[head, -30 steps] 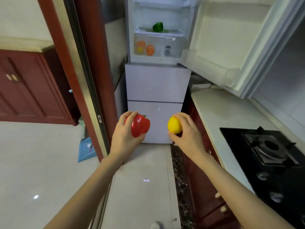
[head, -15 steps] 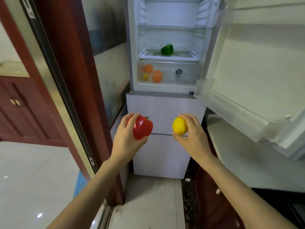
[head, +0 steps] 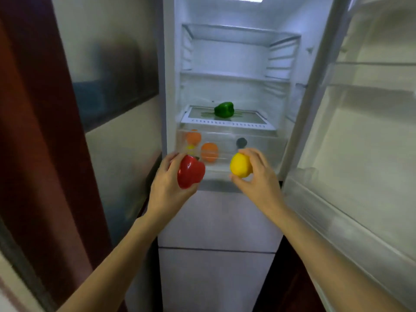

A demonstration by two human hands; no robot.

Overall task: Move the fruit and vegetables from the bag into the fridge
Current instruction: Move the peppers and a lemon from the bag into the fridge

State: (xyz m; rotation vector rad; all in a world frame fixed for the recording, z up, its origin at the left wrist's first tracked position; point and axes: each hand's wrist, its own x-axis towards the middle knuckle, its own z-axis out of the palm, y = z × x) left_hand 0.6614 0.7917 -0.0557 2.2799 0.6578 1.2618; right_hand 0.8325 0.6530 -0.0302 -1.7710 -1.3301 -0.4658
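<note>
Head view, nearest first: two bare forearms reach forward toward the open fridge (head: 171, 64). The left hand (head: 167, 188) has its fingers (head: 168, 159) curled round a red bell pepper (head: 191, 171), and the right hand (head: 256, 176) grasps a yellow lemon (head: 240, 165) between thumb and curled fingers; both pieces hang in the air just in front of the clear crisper drawer (head: 258, 152), not yet inside. Behind the drawer's front wall show two orange fruits (head: 209, 152), a small yellow one (head: 191, 147) and a dark round thing (head: 241, 142) too blurred to name. Farther back, a green bell pepper (head: 224, 109) sits on the glass shelf (head: 252, 117) above the drawer; the upper shelves hold nothing that can be seen. By my reading, the task is well under way: several items are stored, and these two await placing on the shelf or in the drawer. The bag is out of sight, so how much remains in it cannot be told. The fridge door (head: 360, 143) stands open at right. No brand, label or writing is legible anywhere.
</note>
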